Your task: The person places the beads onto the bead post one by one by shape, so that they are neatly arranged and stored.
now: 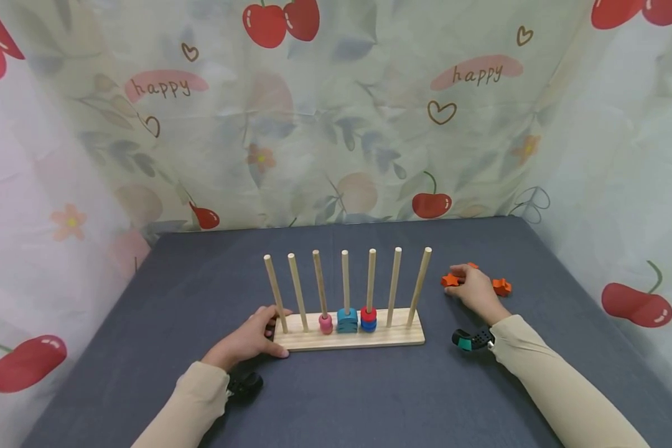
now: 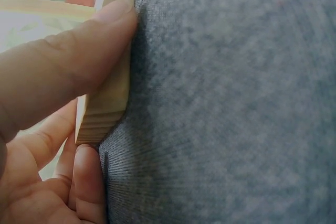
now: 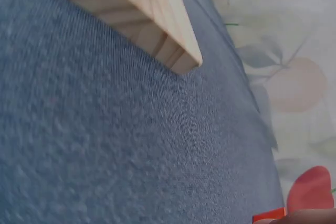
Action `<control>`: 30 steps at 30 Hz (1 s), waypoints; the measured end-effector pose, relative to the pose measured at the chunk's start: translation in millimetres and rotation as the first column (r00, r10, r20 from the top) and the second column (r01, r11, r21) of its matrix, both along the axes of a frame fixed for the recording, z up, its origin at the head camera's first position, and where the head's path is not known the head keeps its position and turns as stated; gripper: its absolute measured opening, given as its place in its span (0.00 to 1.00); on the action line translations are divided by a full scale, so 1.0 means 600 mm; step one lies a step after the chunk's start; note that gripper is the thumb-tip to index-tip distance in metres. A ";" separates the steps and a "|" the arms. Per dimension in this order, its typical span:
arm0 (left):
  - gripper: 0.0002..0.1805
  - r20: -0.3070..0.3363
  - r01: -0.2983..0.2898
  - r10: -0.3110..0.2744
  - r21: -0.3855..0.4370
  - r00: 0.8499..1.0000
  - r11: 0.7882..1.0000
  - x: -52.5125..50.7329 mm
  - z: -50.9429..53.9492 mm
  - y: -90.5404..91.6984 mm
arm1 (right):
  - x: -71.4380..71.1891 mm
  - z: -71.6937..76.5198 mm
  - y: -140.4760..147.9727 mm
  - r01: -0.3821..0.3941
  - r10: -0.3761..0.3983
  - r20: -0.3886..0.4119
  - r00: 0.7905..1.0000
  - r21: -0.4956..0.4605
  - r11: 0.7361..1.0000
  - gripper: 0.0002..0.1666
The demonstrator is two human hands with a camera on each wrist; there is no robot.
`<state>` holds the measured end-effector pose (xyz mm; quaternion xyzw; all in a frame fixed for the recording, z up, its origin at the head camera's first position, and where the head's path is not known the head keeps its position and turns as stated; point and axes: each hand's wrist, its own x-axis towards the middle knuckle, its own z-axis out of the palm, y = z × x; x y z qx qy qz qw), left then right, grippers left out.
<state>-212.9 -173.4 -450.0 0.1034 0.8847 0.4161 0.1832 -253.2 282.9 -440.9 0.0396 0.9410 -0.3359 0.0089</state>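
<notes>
A wooden peg board [image 1: 308, 339] with several upright pegs stands on the dark tablecloth. My left hand [image 1: 249, 339] grips its left end, thumb along the front edge and the other fingers at the end and behind. In the left wrist view, the thumb [image 2: 68, 59] presses on the board's edge. A pink piece [image 1: 325, 324], a stack of blue pieces [image 1: 347, 321] and a red piece [image 1: 368, 315] above a blue one [image 1: 368, 325] sit on three middle pegs. To the right of the board, my right hand [image 1: 478, 292] pinches an orange star [image 1: 450, 280] between thumb and fingers.
More orange pieces [image 1: 501, 287] lie on the cloth just right of the right hand, another one partly hidden behind it. The board's right corner [image 3: 184, 59] shows in the right wrist view. A patterned curtain [image 1: 336, 143] closes off the back and sides.
</notes>
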 end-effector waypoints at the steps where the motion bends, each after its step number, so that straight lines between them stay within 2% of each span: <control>1: 0.39 0.001 -0.001 0.001 0.002 1.000 1.000 0.000 0.000 0.000 | 0.000 0.000 0.001 0.001 -0.001 -0.002 1.000 0.013 1.000 0.32; 6: 0.40 -0.002 -0.001 0.001 0.010 1.000 1.000 0.001 0.000 -0.001 | -0.001 -0.003 0.003 0.014 -0.013 -0.022 1.000 0.034 0.999 0.27; 11: 0.40 -0.003 0.002 -0.002 0.013 1.000 1.000 0.001 -0.001 0.000 | 0.002 -0.005 0.004 0.069 -0.070 -0.019 0.997 -0.026 0.997 0.28; 16: 0.40 -0.009 0.010 -0.009 0.015 1.000 1.000 0.001 -0.002 0.000 | 0.009 0.001 0.000 0.099 -0.107 -0.053 0.993 -0.135 0.986 0.30; 19: 0.40 -0.016 0.013 -0.012 0.013 1.000 1.000 0.001 -0.002 0.000 | 0.017 0.014 -0.009 0.060 -0.086 -0.078 0.993 -0.289 0.955 0.32; 21: 0.40 -0.017 0.014 -0.014 0.012 1.000 1.000 0.001 -0.002 0.000 | 0.024 0.026 -0.015 0.015 -0.061 -0.095 0.994 -0.421 0.907 0.34; 25: 0.40 -0.015 0.013 -0.013 0.014 1.000 1.000 0.001 0.000 0.000 | 0.035 0.054 -0.027 -0.069 -0.012 -0.121 0.993 -0.642 0.764 0.31; 27: 0.40 -0.012 0.010 -0.010 0.014 1.000 1.000 0.001 0.001 0.000 | 0.041 0.069 -0.032 -0.091 0.009 -0.117 0.993 -0.722 0.686 0.26; 30: 0.40 -0.006 0.006 -0.006 0.015 1.000 1.000 0.002 0.002 0.000 | 0.047 0.090 -0.037 -0.095 0.034 -0.091 0.995 -0.832 0.547 0.20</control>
